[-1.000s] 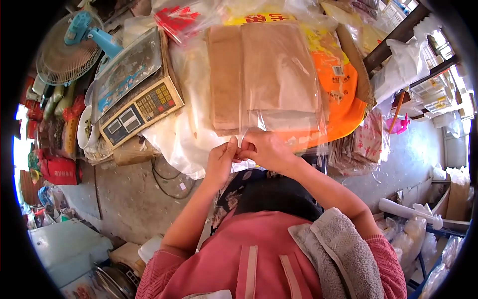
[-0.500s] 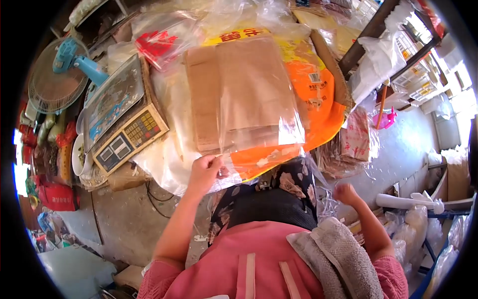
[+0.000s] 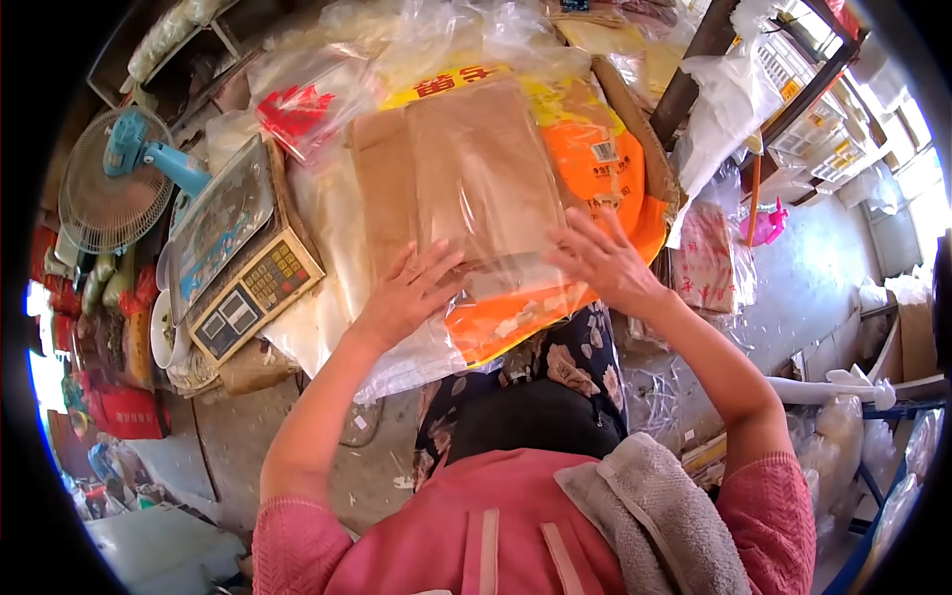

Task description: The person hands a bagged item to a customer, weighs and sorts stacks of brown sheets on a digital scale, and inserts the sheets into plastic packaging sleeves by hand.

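Brown sheets in a clear plastic bag [image 3: 476, 174] lie on the work surface in front of me. My left hand [image 3: 409, 293] rests with spread fingers at the bag's near left corner. Over its near right edge is my right hand [image 3: 607, 260], fingers apart. Neither hand grips anything. Under the bag lie an orange and yellow printed sack [image 3: 595, 164] and white plastic sheeting [image 3: 312, 327].
A scale [image 3: 256, 288] stands left of the bag, with a blue fan [image 3: 119, 178] behind it. A dark post [image 3: 694, 69] rises at the right. Wrapped brown bundles [image 3: 706, 260] sit beyond the right edge, near a pink object [image 3: 769, 224].
My right hand has come from low on the right back to the bag, its fingers now spread. My left hand has let go of the near edge and opened over the corner.
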Demonstrator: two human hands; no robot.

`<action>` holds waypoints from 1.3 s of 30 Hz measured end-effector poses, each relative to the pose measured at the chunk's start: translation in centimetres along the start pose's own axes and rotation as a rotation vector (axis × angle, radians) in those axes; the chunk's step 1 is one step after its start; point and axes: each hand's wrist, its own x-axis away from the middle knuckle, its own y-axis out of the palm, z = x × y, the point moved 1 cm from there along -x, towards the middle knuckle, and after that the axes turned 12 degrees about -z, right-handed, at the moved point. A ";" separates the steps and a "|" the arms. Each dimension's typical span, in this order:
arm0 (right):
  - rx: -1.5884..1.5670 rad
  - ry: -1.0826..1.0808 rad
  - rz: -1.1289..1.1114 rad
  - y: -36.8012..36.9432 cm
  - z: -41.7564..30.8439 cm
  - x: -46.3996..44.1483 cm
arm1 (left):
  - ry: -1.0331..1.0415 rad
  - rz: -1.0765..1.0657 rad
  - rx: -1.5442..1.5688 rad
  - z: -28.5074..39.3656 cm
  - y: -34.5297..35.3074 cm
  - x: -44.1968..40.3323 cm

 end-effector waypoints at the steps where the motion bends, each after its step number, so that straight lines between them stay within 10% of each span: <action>1: -0.027 -0.062 -0.041 0.2 0.2 0.2 | 0.029 0.017 0.038 -0.3 0.3 0.2; 4: -0.188 -0.141 -0.057 0.4 0.7 1.0 | -0.063 0.117 0.398 -0.6 1.0 1.6; 8: -1.183 0.491 0.182 1.9 1.1 0.3 | -0.606 0.323 1.193 -0.2 1.1 1.4; 11: -1.296 0.748 0.196 2.2 1.7 -1.7 | -0.776 0.454 1.403 -0.2 0.9 -0.5; 17: -0.606 0.857 0.179 1.0 1.5 -3.5 | -1.031 0.401 1.197 -0.4 3.0 -2.2; 19: -0.058 0.761 0.386 0.2 0.1 -4.4 | -1.020 0.423 1.194 -0.4 3.0 -2.4; 21: -0.586 0.370 0.418 7.0 -1.8 -5.0 | -1.003 0.446 1.107 -0.4 3.2 -2.6; 25: -0.132 -0.018 0.030 2.6 -8.0 -8.7 | -0.969 0.459 0.904 -1.1 5.2 -2.1; 30: -0.598 0.604 0.308 4.5 0.3 -7.4 | -0.951 0.354 0.740 -1.6 6.9 -1.8; 38: -1.556 0.720 0.232 6.4 4.2 -7.4 | -1.166 0.401 1.751 1.4 4.1 -2.4; 39: -1.486 0.743 0.166 5.3 4.0 -6.6 | -0.944 0.294 1.971 -0.8 9.4 1.2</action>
